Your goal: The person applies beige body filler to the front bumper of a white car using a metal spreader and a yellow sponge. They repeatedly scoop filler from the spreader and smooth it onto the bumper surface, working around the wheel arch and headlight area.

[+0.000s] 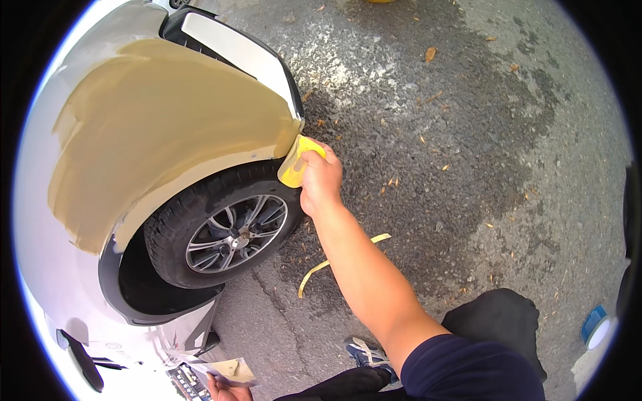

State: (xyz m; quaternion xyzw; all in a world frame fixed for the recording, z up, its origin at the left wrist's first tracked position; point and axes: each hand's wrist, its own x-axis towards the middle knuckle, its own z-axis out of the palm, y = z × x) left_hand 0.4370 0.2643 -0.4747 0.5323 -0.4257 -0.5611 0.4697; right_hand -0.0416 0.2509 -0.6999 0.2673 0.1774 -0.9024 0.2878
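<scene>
Yellow spreader [291,175] at the tan filler [174,100] on a car [40,220].
In the head view, the right hand [321,179] has its fingers wrapped around the spreader, just beside the filler's front edge, near the tyre [168,247]; the left hand [229,392], partly cut off, pinches a board [210,367] smeared with paste [233,367].

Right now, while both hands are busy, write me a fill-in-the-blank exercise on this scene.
1. The right hand grips a spreader coloured ____.
2. The flat board at the lower edge is in the ____ hand.
3. Tan filler coats the car bodywork above the black rubber ____ ringing the alloy rim.

Missing words: yellow; left; tire.
</scene>
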